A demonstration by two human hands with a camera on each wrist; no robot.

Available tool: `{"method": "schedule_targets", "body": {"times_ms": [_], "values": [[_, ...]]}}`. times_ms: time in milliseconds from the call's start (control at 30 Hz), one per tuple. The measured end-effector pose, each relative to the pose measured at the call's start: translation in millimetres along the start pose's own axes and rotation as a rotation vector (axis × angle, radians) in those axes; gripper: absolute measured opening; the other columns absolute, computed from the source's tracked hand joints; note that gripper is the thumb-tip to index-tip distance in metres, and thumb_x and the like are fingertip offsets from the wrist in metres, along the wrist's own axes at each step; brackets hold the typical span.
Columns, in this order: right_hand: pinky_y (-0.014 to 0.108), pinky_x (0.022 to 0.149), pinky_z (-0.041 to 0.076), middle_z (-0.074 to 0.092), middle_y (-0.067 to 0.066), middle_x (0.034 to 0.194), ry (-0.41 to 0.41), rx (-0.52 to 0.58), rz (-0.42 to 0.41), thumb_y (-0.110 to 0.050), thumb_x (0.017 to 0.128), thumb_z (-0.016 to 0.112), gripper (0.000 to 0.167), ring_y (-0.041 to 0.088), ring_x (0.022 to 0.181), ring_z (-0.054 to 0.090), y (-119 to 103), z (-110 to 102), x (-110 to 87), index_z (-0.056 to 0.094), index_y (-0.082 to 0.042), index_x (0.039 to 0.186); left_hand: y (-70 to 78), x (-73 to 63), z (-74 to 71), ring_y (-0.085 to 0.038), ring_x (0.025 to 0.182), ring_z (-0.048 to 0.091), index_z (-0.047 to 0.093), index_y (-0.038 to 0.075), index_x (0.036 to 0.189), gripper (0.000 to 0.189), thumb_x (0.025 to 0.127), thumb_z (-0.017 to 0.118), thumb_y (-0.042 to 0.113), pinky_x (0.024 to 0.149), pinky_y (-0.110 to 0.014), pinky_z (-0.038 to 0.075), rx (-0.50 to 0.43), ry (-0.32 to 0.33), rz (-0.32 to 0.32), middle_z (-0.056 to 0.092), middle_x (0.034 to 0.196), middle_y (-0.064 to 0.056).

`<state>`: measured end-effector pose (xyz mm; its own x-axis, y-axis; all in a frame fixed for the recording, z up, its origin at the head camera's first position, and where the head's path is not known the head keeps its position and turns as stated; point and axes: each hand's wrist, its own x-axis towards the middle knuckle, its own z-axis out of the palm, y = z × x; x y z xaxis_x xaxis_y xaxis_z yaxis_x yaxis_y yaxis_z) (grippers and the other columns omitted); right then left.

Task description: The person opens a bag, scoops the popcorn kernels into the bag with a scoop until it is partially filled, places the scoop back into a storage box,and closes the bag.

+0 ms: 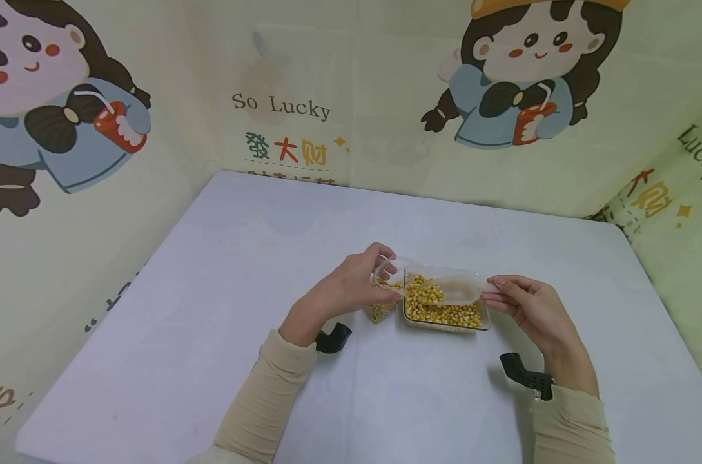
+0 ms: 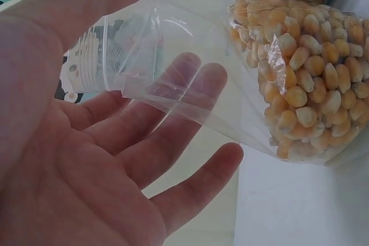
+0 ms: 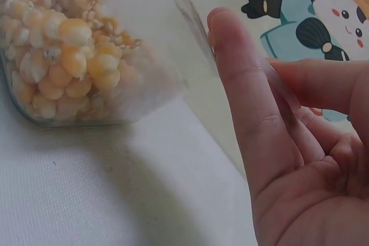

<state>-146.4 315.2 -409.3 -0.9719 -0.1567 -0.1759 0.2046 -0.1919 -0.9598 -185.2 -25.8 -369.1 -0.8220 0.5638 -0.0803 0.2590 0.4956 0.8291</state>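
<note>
My left hand [image 1: 351,283] holds a clear plastic bag [image 1: 381,314] by its mouth, the thumb on one side and the fingers on the other. Corn kernels [image 2: 323,79] fill the bag's lower part. Right beside it stands a rectangular glass container [image 1: 449,328], also with corn kernels [image 1: 438,314] in it. My right hand [image 1: 533,309] pinches the handle of a translucent scoop [image 1: 459,290] between thumb and fingers. The scoop lies over the container, its front end among the kernels and pointing toward the bag. In the right wrist view the scoop's bowl is blurred.
A white-covered table [image 1: 304,219] lies under everything. Behind it and at both sides hangs a pale printed curtain [image 1: 385,129] with cartoon figures and lettering. Black camera mounts [image 1: 333,338] sit at both wrists, low over the table.
</note>
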Motion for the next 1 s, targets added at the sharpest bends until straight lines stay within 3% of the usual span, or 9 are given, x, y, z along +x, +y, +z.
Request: {"method": "schedule_targets", "body": {"times_ms": [467,1000], "values": [[0.029,0.081,0.058,0.077,0.009,0.097,-0.003,0.098,-0.001,-0.011,0.101,0.056,0.017,0.018,0.089,0.076,-1.3,-6.2,-1.8,0.070,-0.002,0.106,-0.8,0.6,0.3,-0.020,0.116,0.059,0.042,0.010,0.136,0.063,0.086,0.078,0.027,0.097,-0.040,0.048,-0.001,-0.022,0.018,0.066,0.127,-0.007],[0.030,0.076,0.058,0.077,0.010,0.093,0.028,0.153,-0.106,-0.007,0.100,0.056,0.017,0.019,0.083,0.076,-23.6,2.4,-13.0,0.072,0.000,0.102,3.8,-1.8,1.1,-0.016,0.109,0.061,0.042,0.012,0.137,0.063,0.087,0.077,0.027,0.093,-0.035,0.050,0.019,-0.049,0.039,0.067,0.121,-0.004]]}}
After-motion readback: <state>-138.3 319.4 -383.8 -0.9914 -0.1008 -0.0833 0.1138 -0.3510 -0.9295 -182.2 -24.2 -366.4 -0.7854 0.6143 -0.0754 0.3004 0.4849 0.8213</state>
